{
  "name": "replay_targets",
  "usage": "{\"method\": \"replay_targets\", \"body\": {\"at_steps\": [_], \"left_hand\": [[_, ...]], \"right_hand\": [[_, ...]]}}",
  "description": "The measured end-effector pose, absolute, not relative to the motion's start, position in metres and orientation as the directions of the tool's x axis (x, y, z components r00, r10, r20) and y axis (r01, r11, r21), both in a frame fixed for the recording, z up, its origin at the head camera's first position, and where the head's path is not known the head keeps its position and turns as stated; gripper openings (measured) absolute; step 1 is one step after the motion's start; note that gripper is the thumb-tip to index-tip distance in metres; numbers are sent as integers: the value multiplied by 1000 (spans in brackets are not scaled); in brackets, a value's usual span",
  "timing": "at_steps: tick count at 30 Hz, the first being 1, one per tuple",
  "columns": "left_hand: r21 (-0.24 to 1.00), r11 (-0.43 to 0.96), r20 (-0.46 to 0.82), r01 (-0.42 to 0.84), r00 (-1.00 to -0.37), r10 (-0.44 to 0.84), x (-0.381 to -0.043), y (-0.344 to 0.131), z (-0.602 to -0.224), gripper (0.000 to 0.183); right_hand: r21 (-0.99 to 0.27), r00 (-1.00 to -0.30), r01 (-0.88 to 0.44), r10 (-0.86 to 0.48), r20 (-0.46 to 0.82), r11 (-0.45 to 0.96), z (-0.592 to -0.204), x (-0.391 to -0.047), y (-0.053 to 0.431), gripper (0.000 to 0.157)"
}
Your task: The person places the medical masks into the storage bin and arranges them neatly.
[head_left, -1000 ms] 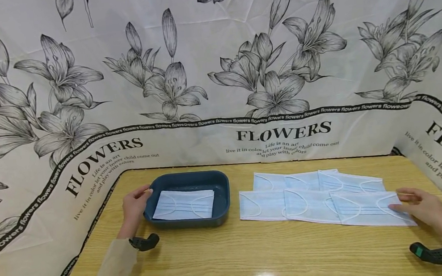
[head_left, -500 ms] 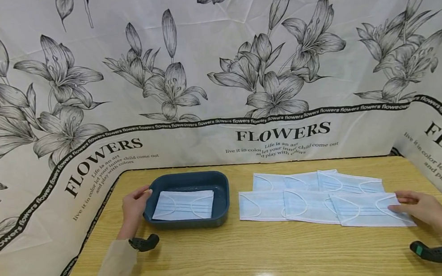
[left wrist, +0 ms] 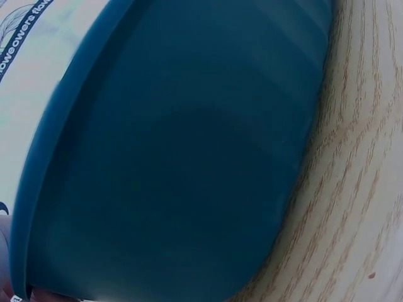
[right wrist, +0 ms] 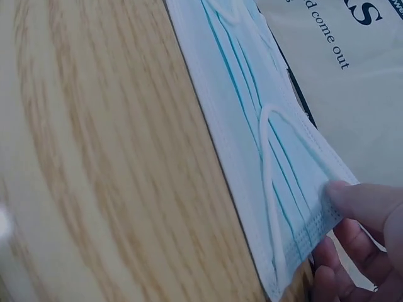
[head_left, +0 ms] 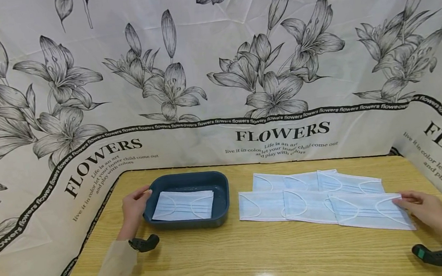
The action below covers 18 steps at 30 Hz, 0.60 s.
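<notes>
At the left of the head view, my left hand (head_left: 134, 208) grips the rim of a dark blue plastic basin (head_left: 227, 200); in the left wrist view the basin's outer side (left wrist: 182, 151) fills most of the picture. A small stack of light blue face masks (head_left: 183, 206) lies flat in the basin. On the right, my right hand (head_left: 427, 211) pinches the outer corner of the nearest face mask (head_left: 368, 212). In the right wrist view, the thumb is on top of this mask (right wrist: 252, 126), the fingers curl below it, and its end is bent up slightly.
More face masks (head_left: 262, 205) overlap in two rows on the wooden table (head_left: 218, 264), to the right of the basin. A cloth with printed flowers (head_left: 189, 146) hangs along the back and both sides.
My right thumb has shifted toward the mask's upper corner, and that end of the mask now tilts up a little. The left hand and the basin have stayed in place.
</notes>
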<state>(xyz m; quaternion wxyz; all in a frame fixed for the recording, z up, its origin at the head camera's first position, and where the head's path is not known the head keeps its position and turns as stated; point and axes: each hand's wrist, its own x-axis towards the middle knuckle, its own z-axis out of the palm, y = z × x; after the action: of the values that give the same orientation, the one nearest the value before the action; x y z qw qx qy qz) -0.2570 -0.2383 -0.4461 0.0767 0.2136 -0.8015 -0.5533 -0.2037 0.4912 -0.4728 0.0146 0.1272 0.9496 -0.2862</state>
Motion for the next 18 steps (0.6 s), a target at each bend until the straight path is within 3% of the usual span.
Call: {"method": "replay_targets", "body": {"at_steps": [18], "left_hand": [[922, 278, -134, -269, -896, -424, -255, -237, -443, 39]], "right_hand": [[-570, -964, 234, 264, -30, 788, -446, -187, 468, 69]]}}
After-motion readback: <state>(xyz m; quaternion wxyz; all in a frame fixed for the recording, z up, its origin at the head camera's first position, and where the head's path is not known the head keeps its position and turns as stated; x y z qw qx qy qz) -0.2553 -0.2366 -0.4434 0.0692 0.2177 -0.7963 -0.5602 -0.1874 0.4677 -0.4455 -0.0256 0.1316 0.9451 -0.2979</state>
